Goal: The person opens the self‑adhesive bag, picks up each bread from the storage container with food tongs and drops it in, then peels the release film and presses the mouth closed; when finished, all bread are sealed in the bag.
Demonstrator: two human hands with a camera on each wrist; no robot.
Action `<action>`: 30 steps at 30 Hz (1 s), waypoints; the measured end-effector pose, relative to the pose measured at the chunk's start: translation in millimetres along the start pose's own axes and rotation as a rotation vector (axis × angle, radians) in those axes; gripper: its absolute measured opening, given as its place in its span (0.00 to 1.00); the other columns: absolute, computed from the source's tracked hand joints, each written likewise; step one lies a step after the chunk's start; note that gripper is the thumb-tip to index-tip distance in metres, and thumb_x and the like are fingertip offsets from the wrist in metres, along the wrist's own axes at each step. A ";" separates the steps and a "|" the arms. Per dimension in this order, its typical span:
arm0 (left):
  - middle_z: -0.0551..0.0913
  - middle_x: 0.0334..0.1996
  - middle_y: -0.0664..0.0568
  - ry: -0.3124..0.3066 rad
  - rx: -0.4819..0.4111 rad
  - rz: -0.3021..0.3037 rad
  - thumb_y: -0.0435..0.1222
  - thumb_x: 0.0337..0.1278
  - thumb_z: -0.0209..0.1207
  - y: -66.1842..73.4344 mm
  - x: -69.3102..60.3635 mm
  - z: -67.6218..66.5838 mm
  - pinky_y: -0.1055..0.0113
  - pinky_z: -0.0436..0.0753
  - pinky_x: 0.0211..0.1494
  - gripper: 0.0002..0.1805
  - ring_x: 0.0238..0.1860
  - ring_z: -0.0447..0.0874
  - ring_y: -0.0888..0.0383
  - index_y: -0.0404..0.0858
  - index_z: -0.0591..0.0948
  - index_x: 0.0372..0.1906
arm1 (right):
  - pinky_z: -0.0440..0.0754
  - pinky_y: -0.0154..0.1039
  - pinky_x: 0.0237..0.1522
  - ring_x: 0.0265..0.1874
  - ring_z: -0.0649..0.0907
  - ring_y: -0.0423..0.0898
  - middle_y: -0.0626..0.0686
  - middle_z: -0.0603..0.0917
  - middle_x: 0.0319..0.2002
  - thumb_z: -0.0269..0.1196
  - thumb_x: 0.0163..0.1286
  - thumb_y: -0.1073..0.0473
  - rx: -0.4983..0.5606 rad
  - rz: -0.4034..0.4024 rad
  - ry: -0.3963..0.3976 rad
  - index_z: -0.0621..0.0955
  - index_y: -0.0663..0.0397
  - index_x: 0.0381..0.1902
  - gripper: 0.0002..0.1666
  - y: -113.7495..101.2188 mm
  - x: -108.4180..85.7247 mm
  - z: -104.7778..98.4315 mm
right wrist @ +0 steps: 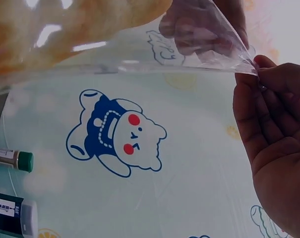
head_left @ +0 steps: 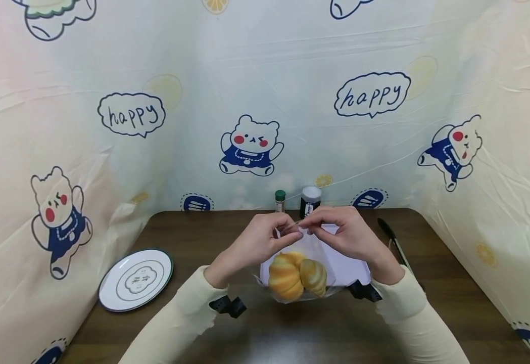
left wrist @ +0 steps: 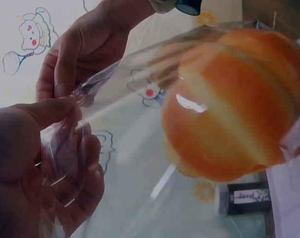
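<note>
A clear plastic bag [left wrist: 127, 148] hangs from both hands above the table, its top edge drawn up between them. Inside it sit a ridged orange-yellow bread roll [head_left: 285, 278] and a smaller, paler roll [head_left: 313, 278]. My left hand [head_left: 265, 236] pinches the bag's upper edge between thumb and fingers; part of the film lies over its fingers in the left wrist view. Close beside it, my right hand [head_left: 344, 232] pinches a top corner of the bag, seen clearly in the right wrist view [right wrist: 276, 109]. Behind and under the bag, a pale lilac tray [head_left: 353, 270] is partly hidden.
At the left stands a white plate [head_left: 110, 296] with a dark rim. A black-handled knife [head_left: 388, 230] lies right of the tray. A green-capped bottle [head_left: 280, 201] and a white-lidded dark jar [head_left: 307, 205] stand at the table's back edge, before a printed curtain [head_left: 301, 136].
</note>
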State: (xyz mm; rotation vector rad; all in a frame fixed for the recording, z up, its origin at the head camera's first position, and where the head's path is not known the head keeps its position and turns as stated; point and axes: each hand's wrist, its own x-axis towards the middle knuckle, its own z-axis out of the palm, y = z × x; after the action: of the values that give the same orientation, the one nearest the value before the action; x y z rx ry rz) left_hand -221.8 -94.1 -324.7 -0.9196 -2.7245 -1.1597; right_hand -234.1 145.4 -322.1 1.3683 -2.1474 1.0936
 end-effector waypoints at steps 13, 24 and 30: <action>0.82 0.29 0.62 0.043 0.038 -0.088 0.47 0.60 0.67 -16.4 -16.3 -14.8 0.68 0.82 0.36 0.04 0.33 0.77 0.58 0.55 0.84 0.32 | 0.85 0.30 0.42 0.37 0.85 0.38 0.51 0.89 0.41 0.66 0.62 0.75 -0.050 0.058 0.040 0.87 0.52 0.45 0.17 3.7 -3.8 -9.0; 0.84 0.30 0.61 0.052 0.047 -0.111 0.44 0.55 0.71 -32.0 -33.0 -31.6 0.70 0.83 0.36 0.04 0.33 0.77 0.58 0.53 0.86 0.34 | 0.83 0.26 0.45 0.41 0.86 0.39 0.51 0.89 0.43 0.66 0.62 0.75 -0.033 0.070 0.067 0.88 0.52 0.45 0.17 8.2 -5.0 -15.8; 0.85 0.32 0.61 0.071 0.052 -0.159 0.40 0.53 0.72 -44.2 -44.5 -41.8 0.69 0.84 0.39 0.07 0.34 0.79 0.57 0.53 0.87 0.37 | 0.84 0.28 0.44 0.40 0.85 0.37 0.53 0.89 0.42 0.65 0.61 0.77 -0.028 0.088 0.097 0.88 0.55 0.44 0.17 11.5 -6.7 -15.5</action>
State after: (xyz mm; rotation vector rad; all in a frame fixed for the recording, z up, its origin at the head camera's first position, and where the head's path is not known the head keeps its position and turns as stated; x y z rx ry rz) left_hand -216.7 -168.6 -334.5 -0.6537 -2.7982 -1.1157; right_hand -242.6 163.9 -321.4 1.1931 -2.1623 1.1338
